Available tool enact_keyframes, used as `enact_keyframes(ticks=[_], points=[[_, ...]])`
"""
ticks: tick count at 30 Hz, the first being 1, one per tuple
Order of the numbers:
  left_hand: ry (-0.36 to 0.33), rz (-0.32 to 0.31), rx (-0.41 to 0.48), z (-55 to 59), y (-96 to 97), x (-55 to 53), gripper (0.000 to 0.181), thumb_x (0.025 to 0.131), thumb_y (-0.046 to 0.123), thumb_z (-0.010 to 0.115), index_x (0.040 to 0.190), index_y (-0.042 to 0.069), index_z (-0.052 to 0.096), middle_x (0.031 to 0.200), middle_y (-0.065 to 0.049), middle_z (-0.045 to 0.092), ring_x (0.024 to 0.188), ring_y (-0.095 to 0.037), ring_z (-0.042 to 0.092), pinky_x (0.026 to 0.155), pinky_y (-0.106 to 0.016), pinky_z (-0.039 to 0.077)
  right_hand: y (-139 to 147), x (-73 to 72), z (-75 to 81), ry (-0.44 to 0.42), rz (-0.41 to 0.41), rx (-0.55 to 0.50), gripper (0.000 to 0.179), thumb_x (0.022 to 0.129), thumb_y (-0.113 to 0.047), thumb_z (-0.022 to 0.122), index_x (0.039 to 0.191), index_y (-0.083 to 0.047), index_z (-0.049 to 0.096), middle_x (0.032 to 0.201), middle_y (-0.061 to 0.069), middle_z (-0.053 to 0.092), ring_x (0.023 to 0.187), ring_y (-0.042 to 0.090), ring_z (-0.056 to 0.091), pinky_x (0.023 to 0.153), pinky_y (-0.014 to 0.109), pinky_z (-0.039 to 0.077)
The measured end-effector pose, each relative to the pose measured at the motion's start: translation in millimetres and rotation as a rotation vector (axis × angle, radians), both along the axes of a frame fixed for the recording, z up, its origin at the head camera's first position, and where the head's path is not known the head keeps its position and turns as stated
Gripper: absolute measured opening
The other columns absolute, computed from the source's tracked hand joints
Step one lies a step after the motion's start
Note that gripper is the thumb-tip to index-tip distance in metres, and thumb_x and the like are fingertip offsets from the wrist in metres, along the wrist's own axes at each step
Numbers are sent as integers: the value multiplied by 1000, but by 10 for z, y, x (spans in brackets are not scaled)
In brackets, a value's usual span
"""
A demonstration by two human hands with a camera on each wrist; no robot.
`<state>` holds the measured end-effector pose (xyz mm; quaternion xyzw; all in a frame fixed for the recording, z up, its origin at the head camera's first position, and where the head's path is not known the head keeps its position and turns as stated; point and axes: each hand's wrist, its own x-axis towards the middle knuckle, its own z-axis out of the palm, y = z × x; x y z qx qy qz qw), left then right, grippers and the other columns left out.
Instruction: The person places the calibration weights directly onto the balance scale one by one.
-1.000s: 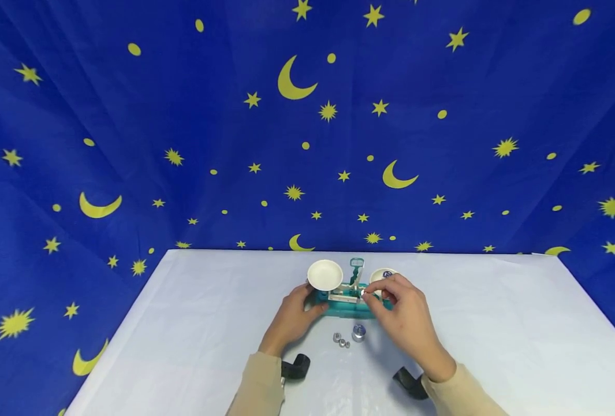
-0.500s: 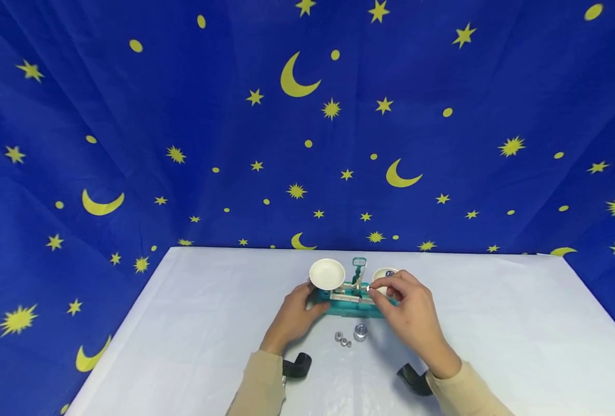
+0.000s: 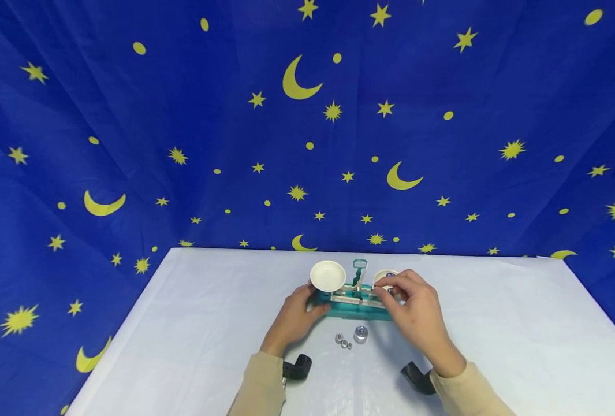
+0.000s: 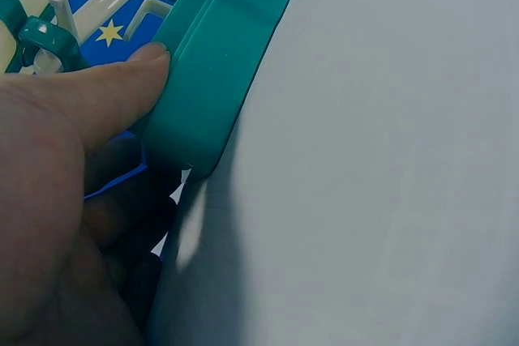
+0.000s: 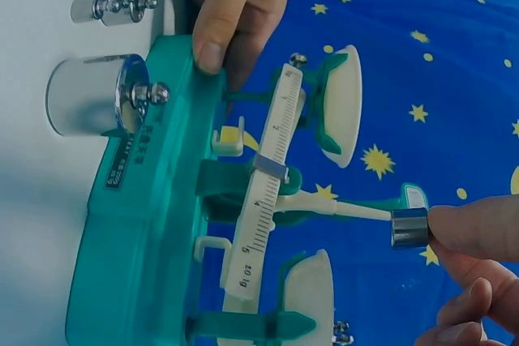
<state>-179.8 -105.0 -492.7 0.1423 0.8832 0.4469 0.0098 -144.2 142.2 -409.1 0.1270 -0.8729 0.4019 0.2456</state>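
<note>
A teal student balance [image 3: 356,312] with two white pans stands on the table. My left hand [image 3: 297,315] grips the left end of its base, the thumb lying on top in the left wrist view. My right hand [image 3: 416,309] pinches a small silver balance weight [image 5: 409,228] between thumb and fingertip, above the beam by the right pan [image 3: 379,276]. A metal weight [image 3: 390,275] sits in that pan, partly behind my fingers. The left pan [image 3: 328,276] holds nothing and stands higher. The white scale beam [image 5: 268,184] slopes down toward the right pan.
In front of the balance stand a large silver weight [image 3: 361,334] and several smaller weights [image 3: 339,338]. A white cover [image 3: 224,312] lies over the table. Behind hangs a blue cloth [image 3: 234,115] with yellow stars and moons. Black straps [image 3: 298,367] show at the wrists.
My right hand has moved slightly right and back with the small weight, from the middle of the beam toward the right pan. The left hand keeps its grip on the base.
</note>
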Motion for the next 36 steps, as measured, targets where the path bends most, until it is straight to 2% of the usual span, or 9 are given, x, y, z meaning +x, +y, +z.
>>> enact_keyframes(ticks=[4,14,27,36], points=[[3,3,-5,3,0,3,59,94,30,70,142,0,53,146,-20,52,138,-36,45,116,-53,35,28,-14,3,8,-9,-5,14,79,-4,83,88,-14,79,73,-8,52,63,17,48,55,21,36],[-8,5,-3,35,1,3,61,94,30,70,143,-1,52,146,-21,51,139,-37,45,116,-54,34,94,-53,12,32,-30,-2,11,80,-4,82,87,-11,79,72,-6,51,64,12,44,56,20,33],[3,1,-2,33,0,2,60,94,28,70,142,-3,53,146,-22,52,138,-38,45,116,-53,35,135,-140,-68,-19,-51,8,8,82,-5,81,87,-11,79,72,-3,51,66,11,44,57,22,34],[-5,4,-4,22,3,3,60,94,30,70,142,-3,53,146,-22,52,138,-38,45,116,-53,34,143,-168,-154,-41,-60,18,8,82,-7,81,88,-10,79,74,-3,53,66,18,48,57,23,34]])
